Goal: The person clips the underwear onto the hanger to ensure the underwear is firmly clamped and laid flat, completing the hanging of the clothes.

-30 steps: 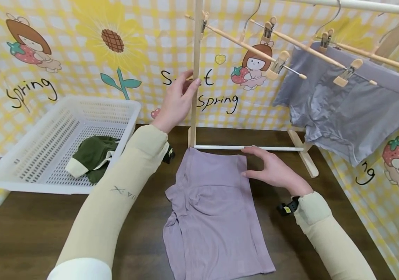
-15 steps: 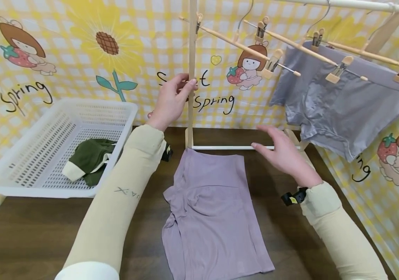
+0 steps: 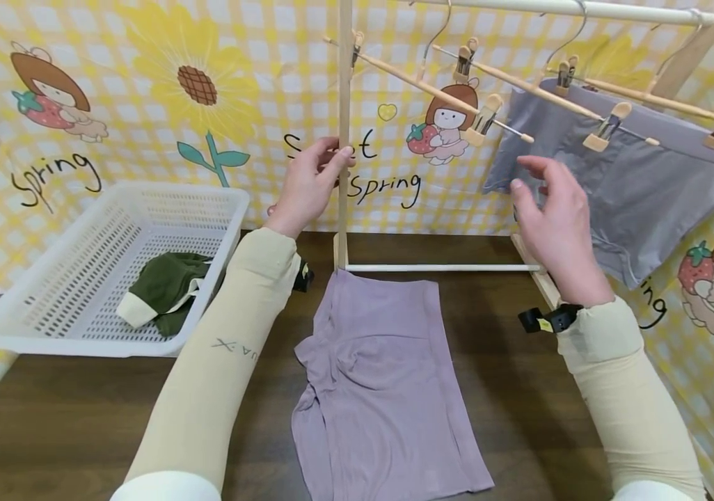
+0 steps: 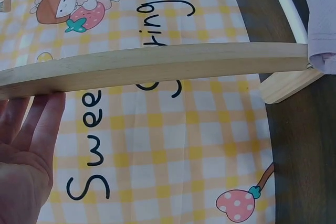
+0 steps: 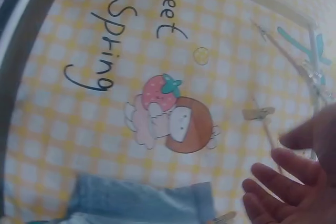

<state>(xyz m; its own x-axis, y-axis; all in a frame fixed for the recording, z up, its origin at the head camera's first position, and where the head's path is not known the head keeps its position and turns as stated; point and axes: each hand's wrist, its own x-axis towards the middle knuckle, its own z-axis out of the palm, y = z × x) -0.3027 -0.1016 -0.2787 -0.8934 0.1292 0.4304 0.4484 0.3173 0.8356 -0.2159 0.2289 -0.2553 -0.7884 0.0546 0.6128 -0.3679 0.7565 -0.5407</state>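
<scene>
Checked cloth backs the rack — left hand gripping its post, right hand loose-fingered near its hangers, mauve shorts before it.

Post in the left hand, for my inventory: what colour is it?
Pale tan, plain wood; the post shows best in the left wrist view.

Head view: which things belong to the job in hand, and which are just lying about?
In the job, seemingly: left hand on rack post; right hand near bare hangers; mauve shorts; hanging grey shorts.
Lying about, seemingly: white basket; green garment inside it.
</scene>
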